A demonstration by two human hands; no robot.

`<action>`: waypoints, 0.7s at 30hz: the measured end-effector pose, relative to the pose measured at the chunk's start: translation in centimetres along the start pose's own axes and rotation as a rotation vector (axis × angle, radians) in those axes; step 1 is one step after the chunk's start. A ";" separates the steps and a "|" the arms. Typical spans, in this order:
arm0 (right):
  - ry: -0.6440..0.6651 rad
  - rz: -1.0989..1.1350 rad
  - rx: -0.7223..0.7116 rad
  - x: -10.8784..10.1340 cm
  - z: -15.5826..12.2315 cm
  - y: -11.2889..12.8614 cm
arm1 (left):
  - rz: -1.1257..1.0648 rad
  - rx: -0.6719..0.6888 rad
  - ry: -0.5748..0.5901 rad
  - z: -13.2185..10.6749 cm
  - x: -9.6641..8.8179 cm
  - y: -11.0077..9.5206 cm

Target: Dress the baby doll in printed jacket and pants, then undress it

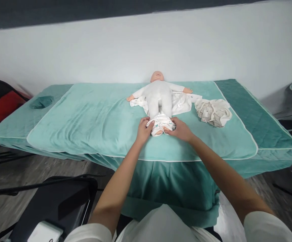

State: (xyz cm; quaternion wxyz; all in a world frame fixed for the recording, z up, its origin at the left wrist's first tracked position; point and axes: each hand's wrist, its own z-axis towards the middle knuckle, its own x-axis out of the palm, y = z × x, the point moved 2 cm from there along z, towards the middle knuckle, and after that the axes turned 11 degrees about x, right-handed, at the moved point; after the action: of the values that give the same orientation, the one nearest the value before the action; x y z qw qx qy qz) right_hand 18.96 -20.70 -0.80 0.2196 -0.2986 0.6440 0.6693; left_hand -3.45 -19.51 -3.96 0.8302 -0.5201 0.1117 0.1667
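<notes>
A baby doll (158,94) with a white cloth body lies on its back on the teal towel (90,117), head toward the wall. A patterned white garment (161,122) is bunched around its feet. My left hand (143,129) grips the left side of that bunched garment, fingers closed. On the other side my right hand (180,129) holds the same garment. More white patterned cloth (181,102) lies spread under the doll's body.
A crumpled cream cloth (213,112) lies to the right of the doll. The bed (256,111) has a darker teal cover and a face hole (41,102) at far left. A black chair (60,198) stands near left; a white wall rises behind.
</notes>
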 end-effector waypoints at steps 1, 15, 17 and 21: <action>0.008 -0.014 0.011 -0.3 -0.3 0.3 | -0.008 -0.002 0.004 -0.3 -0.3 -0.2; 0.431 0.347 0.086 -7.1 -2.4 7.2 | -0.582 -0.324 0.081 0.0 -6.4 -9.1; 0.489 0.316 0.016 -8.4 -2.4 9.1 | -0.582 -0.285 0.097 1.4 -7.8 -10.1; 0.462 -0.217 -0.132 -10.9 -1.8 12.0 | -0.377 -0.157 0.262 4.1 -11.2 -12.5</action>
State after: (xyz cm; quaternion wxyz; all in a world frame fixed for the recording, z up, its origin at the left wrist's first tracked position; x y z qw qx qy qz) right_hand 18.96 -22.37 15.47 0.1174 -0.5246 0.5962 0.5963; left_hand -8.76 -22.66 12.22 0.7821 -0.6120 0.1059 -0.0519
